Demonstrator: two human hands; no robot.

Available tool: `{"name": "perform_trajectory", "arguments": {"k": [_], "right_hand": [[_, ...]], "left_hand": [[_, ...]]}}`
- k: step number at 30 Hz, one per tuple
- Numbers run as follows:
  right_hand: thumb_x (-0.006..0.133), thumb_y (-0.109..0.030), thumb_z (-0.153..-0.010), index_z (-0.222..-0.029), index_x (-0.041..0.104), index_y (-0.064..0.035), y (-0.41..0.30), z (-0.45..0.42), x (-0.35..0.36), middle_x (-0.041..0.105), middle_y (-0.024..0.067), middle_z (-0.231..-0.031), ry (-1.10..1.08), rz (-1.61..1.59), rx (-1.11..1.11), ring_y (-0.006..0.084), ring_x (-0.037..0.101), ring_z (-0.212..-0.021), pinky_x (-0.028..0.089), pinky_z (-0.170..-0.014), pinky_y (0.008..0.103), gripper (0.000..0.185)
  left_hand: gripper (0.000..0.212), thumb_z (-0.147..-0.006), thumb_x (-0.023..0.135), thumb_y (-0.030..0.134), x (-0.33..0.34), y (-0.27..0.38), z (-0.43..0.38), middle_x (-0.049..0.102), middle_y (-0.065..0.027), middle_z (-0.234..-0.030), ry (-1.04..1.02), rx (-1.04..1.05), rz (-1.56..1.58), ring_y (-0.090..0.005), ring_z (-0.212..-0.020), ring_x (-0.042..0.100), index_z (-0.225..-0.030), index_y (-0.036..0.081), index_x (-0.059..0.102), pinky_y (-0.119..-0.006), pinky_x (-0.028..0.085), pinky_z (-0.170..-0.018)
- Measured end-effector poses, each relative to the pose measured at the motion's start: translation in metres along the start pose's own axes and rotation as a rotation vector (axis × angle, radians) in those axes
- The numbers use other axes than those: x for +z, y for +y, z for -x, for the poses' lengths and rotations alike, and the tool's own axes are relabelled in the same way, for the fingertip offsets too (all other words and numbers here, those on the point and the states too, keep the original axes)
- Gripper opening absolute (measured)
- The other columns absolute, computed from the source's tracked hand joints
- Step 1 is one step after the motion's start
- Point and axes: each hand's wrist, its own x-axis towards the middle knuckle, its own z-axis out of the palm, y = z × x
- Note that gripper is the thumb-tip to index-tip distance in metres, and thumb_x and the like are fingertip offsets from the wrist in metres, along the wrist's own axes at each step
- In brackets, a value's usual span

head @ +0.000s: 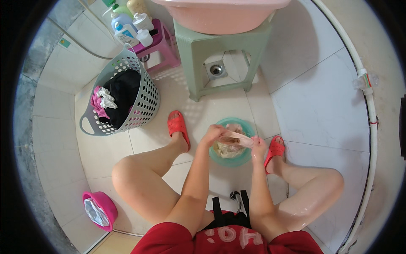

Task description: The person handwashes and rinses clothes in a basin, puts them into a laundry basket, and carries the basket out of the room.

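A wet, pale pinkish cloth (240, 139) is stretched between my two hands above a teal plastic basin (230, 163). My left hand (215, 133) grips one end over the basin's left side. At the right rim, my right hand (259, 146) pinches the other end. Down in the basin lies more wet cloth (229, 150), cream and pale in colour, partly covered by the stretched piece. The basin rests on the tiled floor between my feet.
Left stands a grey laundry basket (149, 95) holding black, pink and white clothes. Ahead, a green plastic stool (187, 54) carries a pink basin (222, 19) above a floor drain (216, 70). Several bottles crowd a purple stool (168, 47). A magenta basin (112, 208) sits lower left; a pipe (372, 127) edges the right.
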Motion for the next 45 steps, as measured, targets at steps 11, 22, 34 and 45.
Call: {"name": "perform_trajectory", "arguments": {"k": [11,22,34,45], "right_hand": [[0.059,-0.018,-0.077,-0.084,0.054,-0.0013,-0.018,-0.042,0.029,0.058,0.0157,-0.079,-0.678,0.971,-0.068,0.0256,0.057,-0.070,0.043,-0.061,0.0329,0.018],[0.049,-0.018,-0.079,-0.081,0.053,-0.0044,0.080,-0.024,0.065,0.058,0.0182,-0.081,-0.453,0.823,-0.112,0.0352,0.055,-0.076,0.043,-0.066,0.0432,0.014],[0.058,-0.013,-0.077,-0.063,0.051,-0.0026,0.002,0.057,0.092,0.054,0.0125,-0.063,-0.471,0.477,-0.388,0.0311,0.054,-0.061,0.043,-0.059,0.0352,0.019],[0.050,-0.025,-0.082,-0.061,0.056,-0.0035,-0.014,0.042,0.103,0.056,0.0165,-0.060,-0.094,0.436,-0.500,0.0340,0.054,-0.055,0.043,-0.052,0.0400,0.031]], "left_hand": [[0.019,-0.078,0.052,0.020,0.015,-0.058,-0.051,0.056,-0.0178,-0.063,0.383,0.516,-0.630,-0.0334,-0.057,0.054,-0.073,0.002,0.055,-0.039,0.043,-0.054],[0.019,-0.080,0.045,0.014,0.036,-0.101,-0.048,0.059,-0.0150,-0.092,0.601,-0.152,-0.923,-0.0318,-0.091,0.055,-0.092,0.003,0.053,-0.043,0.044,-0.078],[0.027,-0.085,0.044,0.024,-0.003,-0.122,-0.075,0.059,-0.0134,-0.070,0.324,-0.168,-0.442,-0.0256,-0.067,0.057,-0.083,-0.001,0.056,-0.038,0.045,-0.062],[0.034,-0.088,0.042,0.034,0.019,-0.110,-0.070,0.051,-0.0054,-0.063,0.280,-0.323,0.120,-0.0180,-0.057,0.050,-0.067,0.009,0.047,-0.031,0.043,-0.054]]}}
